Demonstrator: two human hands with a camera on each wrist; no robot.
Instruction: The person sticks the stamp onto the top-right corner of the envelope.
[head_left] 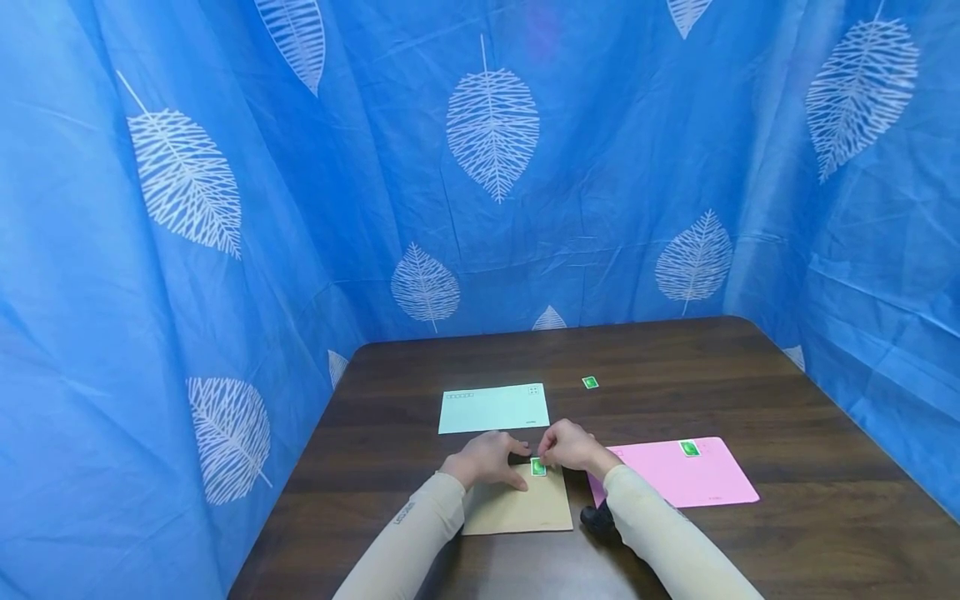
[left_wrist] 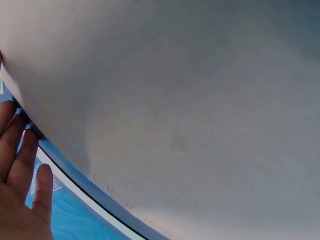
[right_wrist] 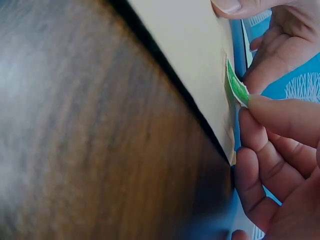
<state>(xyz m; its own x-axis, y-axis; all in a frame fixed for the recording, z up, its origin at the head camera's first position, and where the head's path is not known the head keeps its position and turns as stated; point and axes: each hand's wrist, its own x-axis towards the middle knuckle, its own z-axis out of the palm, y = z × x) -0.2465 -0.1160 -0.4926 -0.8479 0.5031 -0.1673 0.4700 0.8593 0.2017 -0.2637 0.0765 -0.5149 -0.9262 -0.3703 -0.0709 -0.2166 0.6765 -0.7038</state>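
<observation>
A tan envelope [head_left: 517, 510] lies on the table in front of me, filling much of the left wrist view as a pale surface. My left hand [head_left: 486, 458] rests at its upper left part, thumb on the paper and the other fingers extended along the top edge. A green stamp with a white border [head_left: 538, 467] is at the envelope's upper right corner. Between thumb and forefinger my right hand [head_left: 572, 446] pinches the stamp's edge. In the right wrist view the stamp [right_wrist: 239, 89] is tilted, its near side raised off the paper.
Behind the hands lies a pale mint envelope [head_left: 493, 408]. To its right is a loose green stamp [head_left: 590, 382]. A pink envelope [head_left: 693, 479] bearing a green stamp [head_left: 689, 448] lies under and beyond the right forearm. Blue leaf-patterned cloth [head_left: 570, 167] surrounds the dark wooden table [head_left: 810, 542].
</observation>
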